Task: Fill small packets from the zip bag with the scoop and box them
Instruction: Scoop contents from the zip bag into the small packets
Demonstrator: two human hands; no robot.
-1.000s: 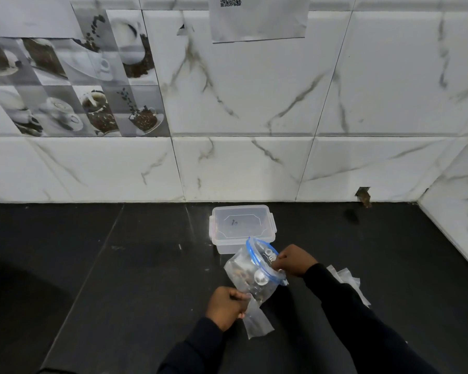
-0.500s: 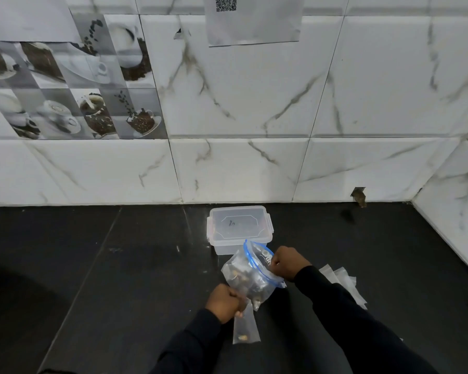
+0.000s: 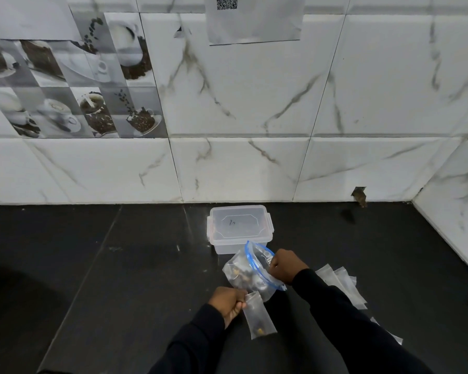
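Note:
A clear zip bag (image 3: 241,271) with a blue zip rim lies tilted on the black counter, its mouth facing right, dark and yellowish bits inside. My right hand (image 3: 285,265) is a closed fist at that mouth. A shiny scoop (image 3: 258,286) shows dimly through the plastic below it; its handle is hidden in the fist. My left hand (image 3: 227,303) pinches the top corner of a small clear packet (image 3: 258,315) just under the bag. A few bits sit in the packet's bottom. The clear lidded box (image 3: 239,225) stands shut right behind the bag.
Several empty small packets (image 3: 341,284) lie spread on the counter to the right of my right arm. The tiled wall (image 3: 241,171) rises just behind the box, and a side wall (image 3: 449,211) closes the right end. Black counter (image 3: 106,265) stretches to the left.
The small packet has come out from under the zip bag and now hangs lower, in front of it, with a few bits in its bottom. My right hand stays at the bag's mouth.

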